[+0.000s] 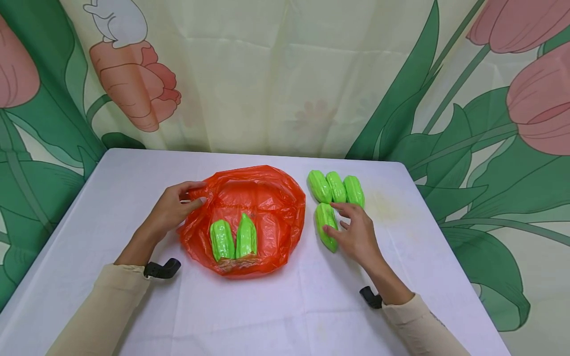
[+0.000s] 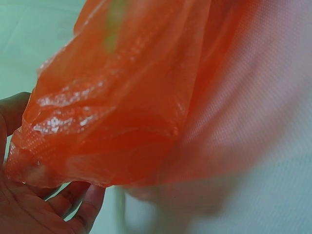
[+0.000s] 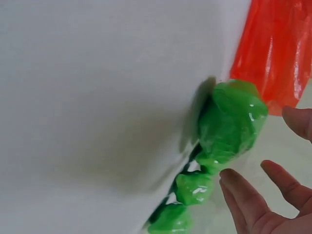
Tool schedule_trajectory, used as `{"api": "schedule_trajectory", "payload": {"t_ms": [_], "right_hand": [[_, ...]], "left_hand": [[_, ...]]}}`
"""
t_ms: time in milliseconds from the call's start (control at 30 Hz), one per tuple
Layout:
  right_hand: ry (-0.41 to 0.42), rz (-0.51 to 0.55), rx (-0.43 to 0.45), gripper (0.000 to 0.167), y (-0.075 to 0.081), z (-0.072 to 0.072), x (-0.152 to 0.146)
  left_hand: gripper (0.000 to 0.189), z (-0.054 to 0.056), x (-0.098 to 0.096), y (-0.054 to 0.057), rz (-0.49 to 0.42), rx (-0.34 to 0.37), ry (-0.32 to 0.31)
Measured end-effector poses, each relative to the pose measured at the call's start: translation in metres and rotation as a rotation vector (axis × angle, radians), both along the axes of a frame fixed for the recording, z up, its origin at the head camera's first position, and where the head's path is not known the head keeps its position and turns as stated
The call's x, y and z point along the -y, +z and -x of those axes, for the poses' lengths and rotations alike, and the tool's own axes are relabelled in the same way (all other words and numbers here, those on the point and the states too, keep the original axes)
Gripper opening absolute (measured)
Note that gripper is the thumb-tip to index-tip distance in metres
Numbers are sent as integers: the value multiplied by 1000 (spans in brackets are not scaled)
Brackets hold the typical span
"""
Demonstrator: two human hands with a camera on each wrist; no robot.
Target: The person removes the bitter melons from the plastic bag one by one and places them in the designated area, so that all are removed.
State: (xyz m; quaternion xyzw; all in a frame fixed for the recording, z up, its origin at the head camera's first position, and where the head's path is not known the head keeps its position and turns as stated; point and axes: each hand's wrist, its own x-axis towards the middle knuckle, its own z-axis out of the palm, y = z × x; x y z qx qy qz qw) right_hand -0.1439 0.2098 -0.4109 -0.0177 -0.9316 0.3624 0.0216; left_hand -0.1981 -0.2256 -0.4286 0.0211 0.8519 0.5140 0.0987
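Note:
A red plastic bag (image 1: pixel 267 193) lies spread with its mouth up, and two bright green ridged gourds (image 1: pixel 222 240) show inside it. My left hand (image 1: pixel 178 202) holds the bag's left edge; in the left wrist view, the red film (image 2: pixel 122 122) runs between the thumb and fingers. To the right of the bag lies a single green ridged gourd (image 1: pixel 326 225). My right hand (image 1: pixel 356 232) is over its right side, thumb and fingers spread. In the right wrist view the fingertips stand apart from the nearest gourd (image 3: pixel 234 119).
Three more green gourds (image 1: pixel 336 187) lie side by side just behind the single one. All rest on a white-covered table (image 1: pixel 249 316). Behind the table hangs a cloth (image 1: pixel 267 99) printed with tulips, a rabbit and a carrot.

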Motion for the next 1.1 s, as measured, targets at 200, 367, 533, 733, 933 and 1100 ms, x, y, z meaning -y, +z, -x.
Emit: {"api": "schedule_trajectory", "payload": {"t_ms": [200, 367, 533, 733, 933, 1100], "right_hand": [[-13, 20, -73, 62, 15, -2, 12], [24, 74, -136, 61, 25, -5, 28], [89, 111, -169, 63, 32, -10, 48], [175, 128, -173, 63, 33, -16, 73], [242, 125, -156, 65, 30, -21, 99], [270, 125, -113, 67, 24, -20, 116]], "left_hand": [[57, -1, 0, 2, 11, 2, 0], [58, -1, -1, 2, 17, 3, 1], [58, -1, -1, 3, 22, 11, 3], [57, 0, -1, 3, 21, 12, 6], [58, 0, -1, 2, 18, 22, 8], [57, 0, 0, 3, 15, 17, 2]]}}
